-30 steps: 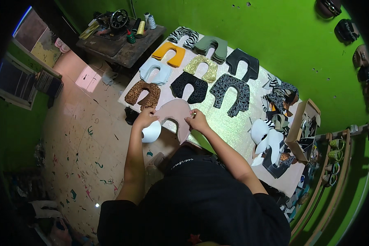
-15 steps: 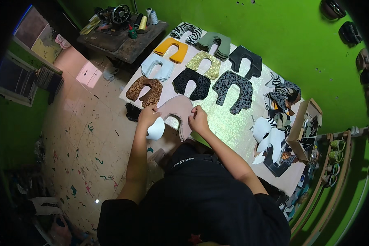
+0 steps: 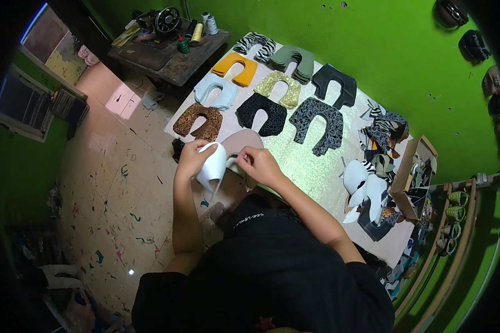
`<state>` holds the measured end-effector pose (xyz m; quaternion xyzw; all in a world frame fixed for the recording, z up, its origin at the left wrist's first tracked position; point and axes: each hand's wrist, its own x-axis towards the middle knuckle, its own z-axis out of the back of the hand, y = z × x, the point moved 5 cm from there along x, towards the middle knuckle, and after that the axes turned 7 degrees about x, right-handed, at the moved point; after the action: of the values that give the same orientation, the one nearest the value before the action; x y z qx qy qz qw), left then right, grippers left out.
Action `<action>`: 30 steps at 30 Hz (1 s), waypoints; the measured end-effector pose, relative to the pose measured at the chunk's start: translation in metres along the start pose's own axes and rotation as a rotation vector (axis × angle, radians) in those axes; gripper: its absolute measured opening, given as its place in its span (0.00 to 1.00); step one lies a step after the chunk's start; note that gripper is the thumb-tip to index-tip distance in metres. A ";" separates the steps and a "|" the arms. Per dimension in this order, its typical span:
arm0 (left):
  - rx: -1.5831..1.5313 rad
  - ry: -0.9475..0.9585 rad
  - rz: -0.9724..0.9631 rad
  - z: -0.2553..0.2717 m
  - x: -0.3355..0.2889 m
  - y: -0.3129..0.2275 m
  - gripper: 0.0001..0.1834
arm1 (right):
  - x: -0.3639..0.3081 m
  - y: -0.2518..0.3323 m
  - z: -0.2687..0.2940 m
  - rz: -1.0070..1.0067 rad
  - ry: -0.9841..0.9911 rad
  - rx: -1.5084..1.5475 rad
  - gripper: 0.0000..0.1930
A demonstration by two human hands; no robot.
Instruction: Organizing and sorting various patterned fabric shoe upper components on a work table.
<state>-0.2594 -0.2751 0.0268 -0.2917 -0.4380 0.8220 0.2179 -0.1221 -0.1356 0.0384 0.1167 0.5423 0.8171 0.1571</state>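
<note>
My left hand (image 3: 193, 159) is closed on a curled white shoe-upper piece (image 3: 212, 164), its thumb and fingers at the upper edge. Just behind it, a dusty-pink U-shaped upper piece (image 3: 243, 140) lies at the table's near edge; whether the two are joined, I cannot tell. The fingers of my right hand (image 3: 261, 165) are pinched together at the inner curve of the pink piece and cover part of it. Beyond my hands lie stacks of U-shaped pieces: brown patterned (image 3: 199, 122), black (image 3: 262, 115), grey-and-black patterned (image 3: 317, 125) and pale blue (image 3: 215, 92).
Orange (image 3: 235, 69), zebra-striped (image 3: 255, 46), green (image 3: 293, 62), gold (image 3: 279, 89) and plain black (image 3: 334, 85) stacks stand farther back. Offcuts and a cardboard box (image 3: 411, 177) sit at right. A sewing machine (image 3: 166, 21) is on a wooden table. Scraps litter the floor (image 3: 111, 211).
The white piece has come up and curled in my left hand. My right hand has moved left, from the pink piece's outer edge to its inner curve.
</note>
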 end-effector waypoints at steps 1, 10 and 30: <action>-0.126 -0.002 -0.019 -0.005 -0.005 -0.008 0.12 | -0.004 0.014 0.000 0.093 0.020 -0.036 0.11; -0.707 0.104 -0.025 -0.044 -0.030 -0.043 0.09 | -0.003 0.049 0.007 0.299 -0.005 -0.161 0.31; -0.590 0.305 0.007 -0.041 0.004 0.024 0.12 | 0.029 -0.060 0.016 -0.063 -0.075 0.249 0.15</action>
<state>-0.2377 -0.2609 -0.0128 -0.4633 -0.6185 0.6073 0.1844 -0.1352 -0.0895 -0.0108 0.1488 0.6368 0.7330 0.1873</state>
